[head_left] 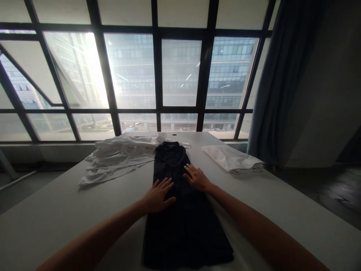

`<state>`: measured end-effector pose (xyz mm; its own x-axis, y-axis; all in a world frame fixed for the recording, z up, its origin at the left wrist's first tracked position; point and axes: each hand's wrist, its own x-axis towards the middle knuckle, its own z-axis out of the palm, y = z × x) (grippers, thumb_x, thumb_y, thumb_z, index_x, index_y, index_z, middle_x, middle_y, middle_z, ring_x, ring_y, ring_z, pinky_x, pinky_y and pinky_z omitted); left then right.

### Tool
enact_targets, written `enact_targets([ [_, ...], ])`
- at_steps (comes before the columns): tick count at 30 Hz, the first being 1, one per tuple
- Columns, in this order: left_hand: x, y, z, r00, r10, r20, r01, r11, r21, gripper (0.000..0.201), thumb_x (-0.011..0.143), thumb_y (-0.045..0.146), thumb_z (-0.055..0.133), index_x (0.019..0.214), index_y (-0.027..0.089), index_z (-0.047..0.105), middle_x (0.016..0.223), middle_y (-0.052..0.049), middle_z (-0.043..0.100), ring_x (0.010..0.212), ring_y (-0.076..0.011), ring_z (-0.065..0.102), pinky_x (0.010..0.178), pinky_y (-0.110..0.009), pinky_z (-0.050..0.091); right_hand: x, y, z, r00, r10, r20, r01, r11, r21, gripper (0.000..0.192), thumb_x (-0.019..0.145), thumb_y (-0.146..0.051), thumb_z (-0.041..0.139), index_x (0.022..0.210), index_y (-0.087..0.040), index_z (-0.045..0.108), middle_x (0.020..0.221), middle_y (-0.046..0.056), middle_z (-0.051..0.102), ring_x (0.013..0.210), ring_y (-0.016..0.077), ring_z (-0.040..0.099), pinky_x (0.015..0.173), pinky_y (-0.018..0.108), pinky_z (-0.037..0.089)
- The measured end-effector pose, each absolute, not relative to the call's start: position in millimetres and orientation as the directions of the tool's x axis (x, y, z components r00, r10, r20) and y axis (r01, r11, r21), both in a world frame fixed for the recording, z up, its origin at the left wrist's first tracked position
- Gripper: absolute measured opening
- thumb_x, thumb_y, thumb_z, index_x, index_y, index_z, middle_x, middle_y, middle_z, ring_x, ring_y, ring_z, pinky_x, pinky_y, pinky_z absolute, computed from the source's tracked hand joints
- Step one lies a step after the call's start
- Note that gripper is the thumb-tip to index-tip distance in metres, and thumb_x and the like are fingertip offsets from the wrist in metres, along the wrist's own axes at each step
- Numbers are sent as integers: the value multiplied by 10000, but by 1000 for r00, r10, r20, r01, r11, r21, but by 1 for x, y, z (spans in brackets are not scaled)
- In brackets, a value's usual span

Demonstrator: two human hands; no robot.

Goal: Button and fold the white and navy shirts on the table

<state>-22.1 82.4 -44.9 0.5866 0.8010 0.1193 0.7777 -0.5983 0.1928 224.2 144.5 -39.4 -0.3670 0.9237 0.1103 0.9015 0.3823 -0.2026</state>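
Note:
A dark collared shirt lies lengthwise down the middle of a pale table, folded into a narrow strip with its collar at the far end. My left hand rests flat on the shirt's left side, fingers spread. My right hand lies flat on the shirt's right side, a little farther away, fingers apart. Neither hand grips the cloth.
A loose heap of white garments lies at the table's far left, touching the dark shirt's collar end. A neat stack of folded white cloth sits at the far right. Large windows stand behind the table, and a dark curtain hangs at right.

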Motion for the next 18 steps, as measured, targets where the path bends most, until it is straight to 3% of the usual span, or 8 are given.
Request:
enact_targets([
  [3, -20, 65, -44, 616, 783, 89, 755, -619, 217, 697, 958, 624, 338, 1535, 235, 302, 1607, -70, 220, 1496, -244, 152, 1211, -455, 96, 224, 127, -39, -384, 921, 67, 897, 389, -208, 674, 978, -554, 341, 1524, -160, 336, 1606, 94, 192, 1489, 261, 131, 1195, 495, 97],
  [6, -29, 65, -36, 623, 773, 120, 712, -625, 321, 604, 977, 499, 383, 1516, 228, 348, 1605, -65, 250, 1489, -225, 190, 1210, -421, 160, 232, 119, -33, -349, 914, 208, 888, 394, -238, 507, 987, -382, 383, 1427, -159, 495, 1551, 101, 344, 1438, 245, 285, 1187, 430, 180],
  [9, -53, 67, -21, 672, 713, 198, 616, -687, 385, 454, 919, 278, 488, 1366, 239, 557, 1489, -69, 468, 1385, -227, 402, 1151, -382, 319, 257, 117, -24, -389, 877, 281, 855, 457, -243, 392, 864, -141, 491, 1210, -178, 671, 1372, 89, 553, 1273, 224, 493, 1111, 335, 331],
  [12, -77, 67, -7, 694, 669, 266, 593, -741, 314, 348, 805, 143, 567, 1106, 238, 712, 1225, -82, 637, 1171, -243, 559, 1042, -381, 429, 280, 115, -17, -461, 858, 225, 830, 507, -232, 451, 724, -24, 546, 1104, -190, 723, 1271, 89, 603, 1169, 239, 559, 1037, 321, 412],
  [15, -89, 69, -2, 709, 658, 256, 595, -752, 285, 269, 814, 155, 589, 1015, 242, 745, 1116, -79, 665, 1069, -236, 590, 976, -372, 464, 285, 111, -12, -507, 841, 188, 782, 541, -311, 455, 724, -30, 568, 1110, -205, 734, 1241, 90, 603, 1111, 231, 592, 994, 316, 455],
  [18, -94, 73, -4, 744, 638, 197, 550, -753, 363, 238, 867, 272, 618, 1067, 273, 747, 1183, -72, 666, 1102, -236, 593, 993, -368, 450, 279, 104, -4, -586, 802, 112, 707, 574, -412, 460, 717, -78, 639, 1136, -239, 738, 1318, 88, 561, 1178, 246, 565, 1036, 337, 441],
])
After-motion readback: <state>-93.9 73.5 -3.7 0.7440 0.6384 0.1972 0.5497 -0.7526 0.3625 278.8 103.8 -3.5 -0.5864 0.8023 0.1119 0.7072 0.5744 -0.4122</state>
